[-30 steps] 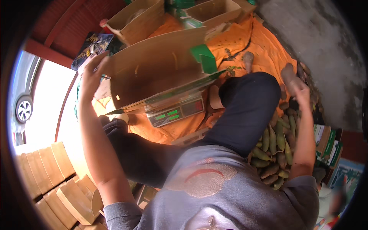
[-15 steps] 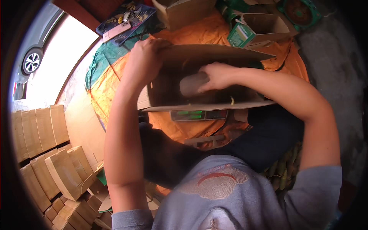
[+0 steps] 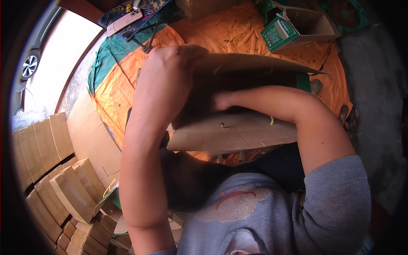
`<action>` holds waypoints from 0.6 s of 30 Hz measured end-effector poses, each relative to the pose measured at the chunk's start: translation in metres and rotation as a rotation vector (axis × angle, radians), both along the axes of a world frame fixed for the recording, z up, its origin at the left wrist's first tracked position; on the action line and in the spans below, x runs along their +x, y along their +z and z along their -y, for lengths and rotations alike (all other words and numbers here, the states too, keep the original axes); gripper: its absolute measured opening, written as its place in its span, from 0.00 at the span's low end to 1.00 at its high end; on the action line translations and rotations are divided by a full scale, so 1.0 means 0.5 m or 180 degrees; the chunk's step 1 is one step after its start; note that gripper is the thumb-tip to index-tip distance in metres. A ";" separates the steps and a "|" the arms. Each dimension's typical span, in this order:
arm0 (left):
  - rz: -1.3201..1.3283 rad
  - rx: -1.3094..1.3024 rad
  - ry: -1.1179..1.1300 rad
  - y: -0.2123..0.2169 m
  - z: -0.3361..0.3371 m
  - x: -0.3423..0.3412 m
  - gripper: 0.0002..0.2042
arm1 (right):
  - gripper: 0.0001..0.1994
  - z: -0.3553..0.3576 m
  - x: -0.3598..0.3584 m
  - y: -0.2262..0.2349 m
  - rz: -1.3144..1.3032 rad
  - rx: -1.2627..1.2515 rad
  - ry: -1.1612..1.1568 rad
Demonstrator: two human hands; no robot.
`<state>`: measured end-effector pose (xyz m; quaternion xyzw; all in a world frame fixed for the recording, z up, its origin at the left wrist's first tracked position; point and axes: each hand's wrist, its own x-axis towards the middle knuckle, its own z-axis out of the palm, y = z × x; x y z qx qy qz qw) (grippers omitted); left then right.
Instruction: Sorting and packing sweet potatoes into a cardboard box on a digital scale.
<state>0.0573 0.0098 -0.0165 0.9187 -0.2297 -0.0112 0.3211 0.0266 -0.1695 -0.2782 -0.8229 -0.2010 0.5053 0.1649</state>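
An open cardboard box (image 3: pixel 233 134) lies across my lap, its mouth facing up at me and its inside dark. My left hand (image 3: pixel 176 63) grips the box's far left edge, the fingers bent over the cardboard. Deep in the box is my right hand (image 3: pixel 222 101), reaching in from the right. Its fingers disappear into shadow, so whatever they hold or touch is hidden. Short yellow cord ends (image 3: pixel 272 121) poke through the near flap.
Orange tarp (image 3: pixel 221 34) covers the ground beyond the box. A green-and-brown carton (image 3: pixel 280 34) stands open at the far right. A phone (image 3: pixel 124 22) rests on a patterned tray (image 3: pixel 148 19) at far left. Stacked cardboard boxes (image 3: pixel 46 136) fill the left side.
My right hand has gone deeper into the box, and the grey rounded item it held is out of sight. The box has tilted, showing more of its near flap.
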 end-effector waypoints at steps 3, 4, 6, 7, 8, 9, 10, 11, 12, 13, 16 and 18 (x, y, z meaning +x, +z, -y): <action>0.0105 -0.0025 -0.0065 0.001 0.020 0.000 0.09 | 0.20 0.014 0.007 0.022 0.0399 0.0255 0.0659; 0.0197 0.0004 -0.0120 0.003 0.029 0.001 0.09 | 0.19 0.020 0.013 0.033 0.0543 0.0242 0.0831; 0.0056 -0.0111 -0.0058 0.010 0.039 -0.008 0.09 | 0.19 0.026 0.025 0.082 0.0708 0.0298 0.1016; -0.0140 -0.0188 0.0107 0.010 0.032 -0.014 0.09 | 0.20 0.025 0.033 0.146 0.0724 0.0379 0.1037; 0.0127 -0.0003 -0.0021 -0.008 0.021 -0.010 0.09 | 0.24 0.032 0.034 0.235 0.0670 0.0475 0.0964; 0.0492 0.0047 -0.0226 -0.016 0.016 -0.006 0.09 | 0.26 0.066 0.022 0.338 0.0844 0.0772 0.0805; 0.0499 0.0118 -0.0183 -0.003 0.012 -0.013 0.09 | 0.27 0.092 0.012 0.436 0.0869 0.0958 0.0633; 0.0502 0.0128 -0.0214 -0.001 0.024 -0.016 0.09 | 0.27 0.149 -0.009 0.525 0.0992 0.1148 0.0252; 0.0312 0.0102 -0.0158 0.003 0.036 -0.015 0.09 | 0.26 0.214 -0.039 0.586 0.1351 0.1638 -0.0137; 0.0547 0.0072 -0.0290 -0.005 0.027 -0.012 0.09 | 0.22 0.276 -0.076 0.676 0.1383 0.1891 -0.0580; 0.0610 0.0302 -0.0084 -0.010 0.035 -0.005 0.13 | 0.15 0.534 -0.233 0.765 0.2841 0.2828 -0.1937; 0.0592 0.0267 0.0155 -0.032 0.002 0.005 0.16 | 0.20 0.670 -0.364 0.754 0.3306 0.2693 -0.3475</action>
